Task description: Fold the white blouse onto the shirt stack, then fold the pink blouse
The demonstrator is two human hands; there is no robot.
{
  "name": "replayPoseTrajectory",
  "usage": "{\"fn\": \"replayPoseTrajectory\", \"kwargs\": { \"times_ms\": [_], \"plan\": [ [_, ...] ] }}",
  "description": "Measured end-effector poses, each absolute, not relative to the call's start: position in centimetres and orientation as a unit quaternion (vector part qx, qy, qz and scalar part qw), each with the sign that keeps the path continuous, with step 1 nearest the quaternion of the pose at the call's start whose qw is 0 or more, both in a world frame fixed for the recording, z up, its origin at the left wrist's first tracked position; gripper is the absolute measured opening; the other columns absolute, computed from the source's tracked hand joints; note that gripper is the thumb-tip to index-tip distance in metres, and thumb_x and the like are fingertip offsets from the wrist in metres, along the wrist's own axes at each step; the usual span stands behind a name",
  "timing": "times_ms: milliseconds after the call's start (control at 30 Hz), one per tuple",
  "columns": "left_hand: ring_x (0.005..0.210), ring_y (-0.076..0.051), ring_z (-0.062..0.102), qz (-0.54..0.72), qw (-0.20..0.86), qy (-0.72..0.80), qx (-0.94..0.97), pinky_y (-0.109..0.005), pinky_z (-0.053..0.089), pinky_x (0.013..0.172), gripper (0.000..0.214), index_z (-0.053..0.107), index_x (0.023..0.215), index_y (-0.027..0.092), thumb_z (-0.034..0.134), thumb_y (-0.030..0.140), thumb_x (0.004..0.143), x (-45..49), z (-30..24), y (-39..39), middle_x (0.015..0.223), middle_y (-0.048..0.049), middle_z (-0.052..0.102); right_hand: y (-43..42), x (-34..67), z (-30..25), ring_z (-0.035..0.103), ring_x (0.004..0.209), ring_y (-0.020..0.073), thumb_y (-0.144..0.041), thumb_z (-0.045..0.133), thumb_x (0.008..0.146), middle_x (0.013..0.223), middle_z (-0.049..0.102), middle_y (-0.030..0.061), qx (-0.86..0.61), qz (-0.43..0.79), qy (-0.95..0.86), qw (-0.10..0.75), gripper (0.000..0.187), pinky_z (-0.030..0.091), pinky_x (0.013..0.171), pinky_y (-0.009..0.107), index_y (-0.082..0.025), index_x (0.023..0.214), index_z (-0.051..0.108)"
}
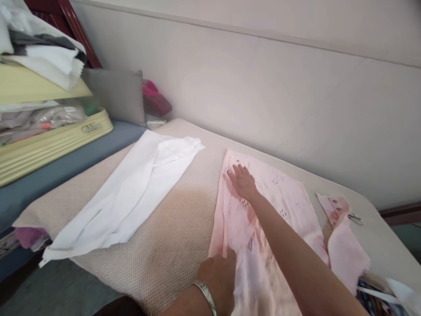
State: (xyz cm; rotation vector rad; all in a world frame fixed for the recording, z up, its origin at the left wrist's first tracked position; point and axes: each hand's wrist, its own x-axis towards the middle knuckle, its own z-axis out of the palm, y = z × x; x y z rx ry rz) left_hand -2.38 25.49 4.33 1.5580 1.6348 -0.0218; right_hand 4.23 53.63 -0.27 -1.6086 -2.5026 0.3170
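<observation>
A pink cloth with flower-shaped eyelet holes (283, 193) lies spread on the bed-like surface, its lower part rumpled. My right hand (243, 182) rests flat near its far left corner, fingers stretched out. Closer to me, my left hand (217, 274), with a silver bangle on the wrist, is closed on the cloth's left edge; the fingertips are hidden. To the left lies a long white piece of cloth (131, 188), loosely folded and untouched by either hand.
Pink scraps (348, 245) and what looks like small metal scissors (355, 218) lie on the right. An open yellow suitcase (55, 145) with bagged items stands at left, beside a grey pillow (115, 94). A pale wall (263, 87) runs along the back.
</observation>
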Motion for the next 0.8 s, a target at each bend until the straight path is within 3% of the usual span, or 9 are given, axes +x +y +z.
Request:
{"fn": "replayPoseTrajectory", "kwargs": {
  "times_ms": [200,300,367,467,533,667,733,800],
  "plan": [
    [0.102,-0.038,0.070,-0.013,0.400,0.654,0.642,-0.050,0.056,0.082,0.059,0.052,0.140,0.012,0.060,0.009,0.081,-2.1,5.4,24.9,0.112,-0.0207,0.072,46.7,6.4,-3.3,0.012,0.155,0.0316,-0.065,0.019,0.101,0.169,0.017,0.0116,-0.520,0.056,-0.851,0.040,0.076,0.016,0.121,0.059,-0.019,0.161,0.026],
    [0.099,-0.034,0.071,-0.006,0.362,0.665,0.653,-0.046,0.055,0.082,0.032,0.068,0.116,0.012,0.049,0.011,0.091,-2.0,5.8,25.1,0.105,-0.0182,0.073,46.7,6.3,-3.7,0.009,0.156,0.0316,-0.065,0.021,0.101,0.170,0.012,0.0109,-0.523,0.053,-0.850,0.033,0.076,0.014,0.122,0.058,-0.020,0.162,0.022],
    [0.099,-0.031,0.070,0.005,0.305,0.693,0.653,-0.044,0.053,0.084,0.036,0.072,0.104,0.012,0.037,0.009,0.096,-1.8,5.6,25.4,0.102,-0.0176,0.072,47.0,6.6,-2.9,0.012,0.155,0.0307,-0.064,0.021,0.101,0.170,0.014,0.0100,-0.519,0.080,-0.851,0.024,0.074,0.016,0.122,0.058,-0.021,0.162,0.025],
    [0.121,-0.032,0.061,0.057,0.169,0.703,0.688,-0.048,0.048,0.098,0.041,0.068,0.121,0.010,0.035,0.009,0.098,-0.8,3.6,25.7,0.124,-0.0209,0.065,46.6,7.7,-1.5,0.017,0.154,0.0297,-0.061,0.019,0.103,0.168,0.023,0.0091,-0.510,0.104,-0.853,0.032,0.069,0.021,0.120,0.058,-0.023,0.159,0.031],
    [0.141,-0.036,0.043,0.082,0.110,0.676,0.724,-0.055,0.037,0.112,0.044,0.057,0.140,0.009,0.041,0.020,0.100,0.2,1.4,25.6,0.147,-0.0225,0.051,45.8,8.5,-1.4,0.016,0.155,0.0299,-0.060,0.019,0.103,0.167,0.025,0.0084,-0.513,0.077,-0.853,0.055,0.068,0.021,0.120,0.058,-0.024,0.159,0.031],
    [0.152,-0.045,0.018,0.048,0.140,0.654,0.742,-0.066,0.017,0.119,0.076,0.043,0.153,0.010,0.052,0.058,0.095,1.6,-1.9,25.0,0.162,-0.0235,0.032,44.7,9.4,-3.0,0.014,0.155,0.0304,-0.059,0.024,0.103,0.169,0.018,0.0081,-0.512,0.021,-0.857,0.047,0.068,0.017,0.122,0.057,-0.024,0.161,0.027],
    [0.152,-0.047,0.017,0.029,0.162,0.651,0.741,-0.067,0.016,0.119,0.082,0.044,0.152,0.008,0.052,0.064,0.092,1.5,-1.3,25.0,0.162,-0.0257,0.030,44.5,9.4,-3.3,0.015,0.155,0.0309,-0.058,0.024,0.103,0.169,0.016,0.0092,-0.509,0.021,-0.860,0.026,0.068,0.016,0.122,0.057,-0.022,0.161,0.027],
    [0.149,-0.046,0.026,0.034,0.179,0.645,0.742,-0.065,0.022,0.117,0.072,0.053,0.144,0.007,0.050,0.059,0.095,0.5,0.8,25.4,0.158,-0.0268,0.037,44.0,9.3,-2.7,0.017,0.154,0.0317,-0.059,0.025,0.103,0.169,0.018,0.0099,-0.510,0.039,-0.859,0.010,0.068,0.017,0.121,0.058,-0.022,0.161,0.028]
  ]
}}
